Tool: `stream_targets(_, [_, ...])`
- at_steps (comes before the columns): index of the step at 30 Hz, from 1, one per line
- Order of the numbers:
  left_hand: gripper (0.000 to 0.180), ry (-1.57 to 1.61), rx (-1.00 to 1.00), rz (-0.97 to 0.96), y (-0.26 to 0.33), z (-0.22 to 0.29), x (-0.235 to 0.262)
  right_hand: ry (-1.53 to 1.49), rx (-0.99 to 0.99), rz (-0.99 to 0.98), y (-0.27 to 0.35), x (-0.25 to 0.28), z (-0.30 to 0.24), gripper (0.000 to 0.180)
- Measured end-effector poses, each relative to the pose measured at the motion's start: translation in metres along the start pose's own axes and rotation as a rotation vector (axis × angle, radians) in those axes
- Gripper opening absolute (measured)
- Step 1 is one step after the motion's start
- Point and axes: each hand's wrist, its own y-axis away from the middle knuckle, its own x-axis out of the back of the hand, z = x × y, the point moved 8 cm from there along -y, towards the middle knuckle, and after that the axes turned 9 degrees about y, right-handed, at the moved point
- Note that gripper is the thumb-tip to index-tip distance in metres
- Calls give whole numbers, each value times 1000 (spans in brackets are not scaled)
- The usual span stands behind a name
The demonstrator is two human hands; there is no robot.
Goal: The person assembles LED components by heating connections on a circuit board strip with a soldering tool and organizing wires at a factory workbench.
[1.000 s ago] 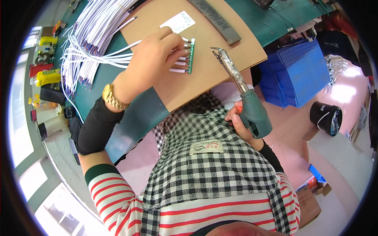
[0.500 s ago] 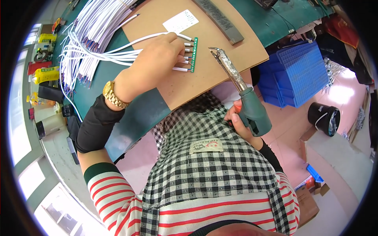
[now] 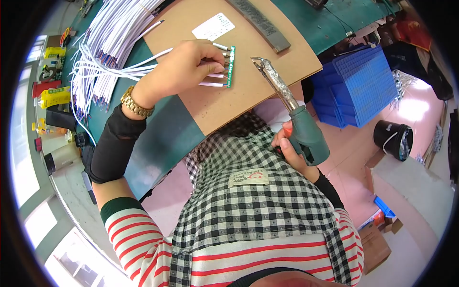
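left hand curled down over a small green circuit strip, fingertips pinching the white wires that run into its edge and pressing them flat against the brown cardboard sheet. strip lying near the middle of that sheet, upright in the frame, just left of the soldering iron. gold wristwatch on the left wrist, black sleeve cover over the forearm below it. right hand closed around the dark green grip of the soldering iron, held close to the body at the near edge of the cardboard, foil-wrapped barrel angled up and left, tip hovering just beside the strip, not touching it as far as can be told. white printed slip lying on the cardboard above the left hand, a long dark grey bar at the far right part of the sheet. large bundle of white cables with bared coloured ends spread across the green table to the left. yellow bottles and other small items along the far left rim. stack of blue plastic bins on the floor to the right, a black bucket well apart from them. checked apron over a red-and-white striped top in the foreground.
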Motion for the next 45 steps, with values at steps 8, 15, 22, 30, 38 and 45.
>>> stream_targets(8, [5,-314,-124,-94,-7,15,-4,27,-54,-27,1,-1,-1,32])
stream_targets(15, [13,-288,41,-34,-12,13,-5,75,-82,-68,-2,-3,-4,21])
stream_targets(22, [17,-189,116,-79,-17,4,-4,130,-147,-50,1,-5,7,11])
stream_targets(30, [19,-202,156,-65,-17,3,-5,220,-91,-126,1,-8,17,12])
stream_targets(38, [17,-227,155,-11,-15,6,-4,289,-38,-122,-3,-9,7,13])
stream_targets(45, [16,-240,144,8,-14,8,-5,103,-79,-93,0,-7,-4,20])
